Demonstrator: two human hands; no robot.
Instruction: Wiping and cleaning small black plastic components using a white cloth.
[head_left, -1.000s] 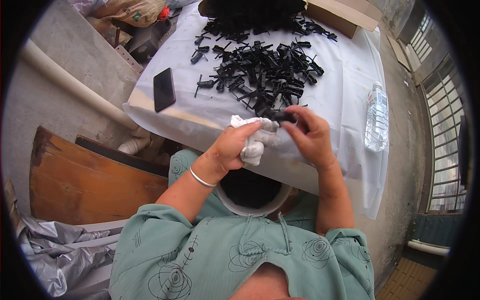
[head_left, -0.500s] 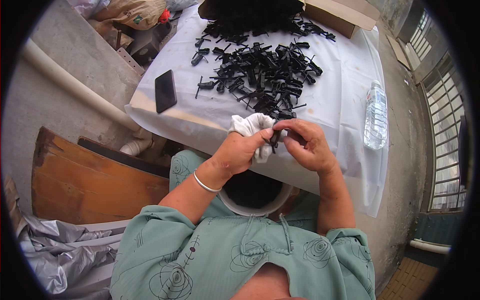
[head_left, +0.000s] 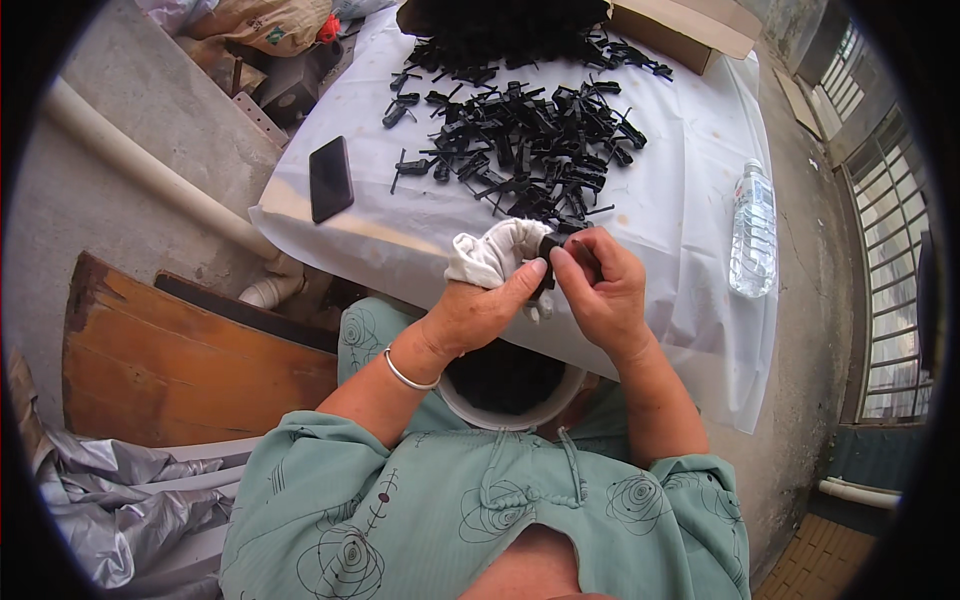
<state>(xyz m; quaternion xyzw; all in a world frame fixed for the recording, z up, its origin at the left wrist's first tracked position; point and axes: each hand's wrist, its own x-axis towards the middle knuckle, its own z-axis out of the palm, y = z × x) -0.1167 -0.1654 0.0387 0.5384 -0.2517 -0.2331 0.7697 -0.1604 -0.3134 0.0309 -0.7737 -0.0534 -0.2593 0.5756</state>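
Observation:
At the table's near edge, my left hand (head_left: 490,308) grips a small black plastic part (head_left: 547,268) between thumb and fingers. A white cloth glove (head_left: 490,255) covers its fingers, leaving the thumb bare. My right hand (head_left: 606,290) is bare and meets the left at the same part, thumb and forefinger pinched on its upper end. The fingers hide most of the part's shape. Just beyond my hands lies a heap of similar black plastic parts (head_left: 530,135) with thin rods sticking out. Below my wrists, a white bucket (head_left: 480,415) holds a dark mass.
A black phone (head_left: 331,180) lies on the white plastic sheet (head_left: 410,215) covering the table. To the right lies a clear water bottle (head_left: 752,230). A cardboard box (head_left: 690,30) is at the back, and orange-brown boards (head_left: 190,360) lean at left.
My right hand has turned and closed its thumb and forefinger onto the part's upper end. The gloved fingers of my left hand have shifted slightly left and rolled round the part.

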